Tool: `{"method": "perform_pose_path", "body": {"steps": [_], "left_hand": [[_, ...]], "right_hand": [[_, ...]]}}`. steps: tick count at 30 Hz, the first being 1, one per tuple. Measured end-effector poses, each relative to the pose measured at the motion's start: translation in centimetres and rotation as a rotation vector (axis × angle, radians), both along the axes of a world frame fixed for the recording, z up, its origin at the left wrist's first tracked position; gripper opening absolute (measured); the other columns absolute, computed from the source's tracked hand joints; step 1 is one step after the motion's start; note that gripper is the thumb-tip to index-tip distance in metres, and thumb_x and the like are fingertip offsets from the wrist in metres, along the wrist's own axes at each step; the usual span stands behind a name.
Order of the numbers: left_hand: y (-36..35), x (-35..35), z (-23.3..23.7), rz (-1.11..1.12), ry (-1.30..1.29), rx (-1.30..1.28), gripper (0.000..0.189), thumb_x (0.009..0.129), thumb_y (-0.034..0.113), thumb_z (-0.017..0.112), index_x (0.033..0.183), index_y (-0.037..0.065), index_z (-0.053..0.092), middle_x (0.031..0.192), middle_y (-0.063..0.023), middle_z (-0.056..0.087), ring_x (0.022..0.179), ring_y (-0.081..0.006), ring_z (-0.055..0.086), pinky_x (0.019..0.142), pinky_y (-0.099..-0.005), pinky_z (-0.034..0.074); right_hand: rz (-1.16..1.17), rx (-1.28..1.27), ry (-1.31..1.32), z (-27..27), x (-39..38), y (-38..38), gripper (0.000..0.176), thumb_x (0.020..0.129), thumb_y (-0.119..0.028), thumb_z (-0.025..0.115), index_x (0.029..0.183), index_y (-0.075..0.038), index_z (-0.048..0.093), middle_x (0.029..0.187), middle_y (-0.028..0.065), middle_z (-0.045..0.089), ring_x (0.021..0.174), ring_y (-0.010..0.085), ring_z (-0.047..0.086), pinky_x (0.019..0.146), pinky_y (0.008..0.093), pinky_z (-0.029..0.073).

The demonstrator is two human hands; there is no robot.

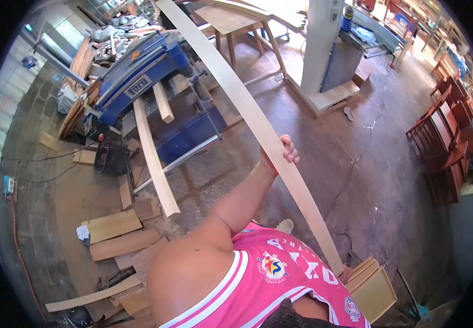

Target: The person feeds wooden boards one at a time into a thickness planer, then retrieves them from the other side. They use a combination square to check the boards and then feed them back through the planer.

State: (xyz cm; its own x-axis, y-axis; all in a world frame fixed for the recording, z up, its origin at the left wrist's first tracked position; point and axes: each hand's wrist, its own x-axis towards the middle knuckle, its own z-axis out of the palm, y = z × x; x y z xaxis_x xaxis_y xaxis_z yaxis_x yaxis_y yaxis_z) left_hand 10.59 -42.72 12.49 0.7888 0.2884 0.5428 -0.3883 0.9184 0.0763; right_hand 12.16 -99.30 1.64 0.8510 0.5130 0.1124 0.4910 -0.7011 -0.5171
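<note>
A long pale wooden board (247, 112) runs diagonally from the top of the view down to the right of my pink shirt. My left hand (287, 150) is wrapped round its middle, with the fingertips showing over the right edge. At the board's lower end, my right hand (346, 274) is closed against it, mostly hidden by the board and the shirt. On the left, a blue machine (138, 82) has a long wooden strip (152, 150) and a shorter wooden piece (163, 103) sticking out of it.
Loose planks (124, 244) lie on the floor at the lower left, near a black crate (109, 156). A wooden table (231, 21) and a white pillar (319, 54) stand ahead. Reddish wooden chairs (447, 131) line the right. Stacked boards (376, 292) are beside my right hand.
</note>
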Motion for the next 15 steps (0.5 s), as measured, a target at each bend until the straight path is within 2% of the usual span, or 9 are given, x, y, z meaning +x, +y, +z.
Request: {"method": "perform_pose_path", "body": {"steps": [4,8,10,11,13,14,15], "left_hand": [[0.3,-3.5,0.5,-0.007,-0.061,0.04,0.057,0.088,0.052,0.051,0.115,0.003,0.06,0.084,-0.0113,0.065,0.084,-0.0272,0.061,0.086,-0.0432,0.049],[0.2,-8.6,2.0,0.071,-0.01,0.064,0.057,0.089,0.053,0.049,0.114,0.003,0.06,0.085,-0.0112,0.062,0.086,-0.0272,0.06,0.087,-0.0446,0.048],[0.4,-11.9,3.9,0.13,0.265,0.018,0.044,0.089,0.042,0.056,0.113,0.006,0.06,0.084,-0.0097,0.057,0.084,-0.0235,0.057,0.089,-0.0452,0.048],[0.8,-13.4,3.7,0.135,0.266,0.013,0.044,0.089,0.042,0.056,0.113,0.006,0.06,0.084,-0.0097,0.057,0.084,-0.0235,0.057,0.089,-0.0452,0.048],[1.6,-16.1,3.0,0.21,0.402,0.046,0.057,0.089,0.057,0.051,0.113,0.006,0.059,0.088,-0.0097,0.056,0.087,-0.0233,0.057,0.093,-0.048,0.046],[1.8,-17.6,2.8,0.212,0.402,0.038,0.057,0.089,0.057,0.051,0.113,0.006,0.059,0.088,-0.0097,0.056,0.087,-0.0233,0.057,0.093,-0.048,0.046],[1.9,-19.1,2.9,0.229,0.473,-0.029,0.063,0.088,0.063,0.049,0.114,0.007,0.057,0.09,-0.0092,0.057,0.09,-0.0241,0.058,0.095,-0.0485,0.045]], "right_hand": [[0.1,-0.07,0.155,-2.3,-0.1,-0.1,0.038,0.074,-0.017,0.075,0.105,-0.003,0.056,0.093,0.0158,0.056,0.094,0.0355,0.053,0.083,0.0456,0.042],[0.265,-0.188,0.401,-4.8,-0.6,1.1,0.04,0.073,-0.016,0.075,0.106,-0.003,0.057,0.094,0.0145,0.058,0.094,0.0328,0.055,0.083,0.0441,0.043],[0.266,-0.129,0.55,-4.7,-2.0,2.8,0.041,0.073,-0.016,0.076,0.107,-0.003,0.057,0.095,0.0138,0.059,0.095,0.0314,0.056,0.083,0.0434,0.044],[0.228,-0.051,0.648,-4.6,-3.0,3.3,0.042,0.072,-0.016,0.077,0.107,-0.002,0.058,0.096,0.0128,0.06,0.095,0.0289,0.057,0.083,0.0416,0.045],[0.093,0.192,0.929,-3.0,-5.4,4.8,0.046,0.071,-0.018,0.08,0.109,-0.001,0.059,0.101,0.0096,0.063,0.094,0.0211,0.059,0.082,0.0362,0.047],[0.093,0.183,0.929,-2.1,-6.7,5.1,0.046,0.071,-0.018,0.08,0.109,-0.001,0.059,0.101,0.0096,0.063,0.094,0.0211,0.059,0.082,0.0362,0.047],[0.071,0.21,1.034,-1.7,-7.8,5.1,0.045,0.073,-0.02,0.079,0.109,0.0,0.059,0.102,0.0083,0.063,0.094,0.0184,0.059,0.081,0.0331,0.047]]}}
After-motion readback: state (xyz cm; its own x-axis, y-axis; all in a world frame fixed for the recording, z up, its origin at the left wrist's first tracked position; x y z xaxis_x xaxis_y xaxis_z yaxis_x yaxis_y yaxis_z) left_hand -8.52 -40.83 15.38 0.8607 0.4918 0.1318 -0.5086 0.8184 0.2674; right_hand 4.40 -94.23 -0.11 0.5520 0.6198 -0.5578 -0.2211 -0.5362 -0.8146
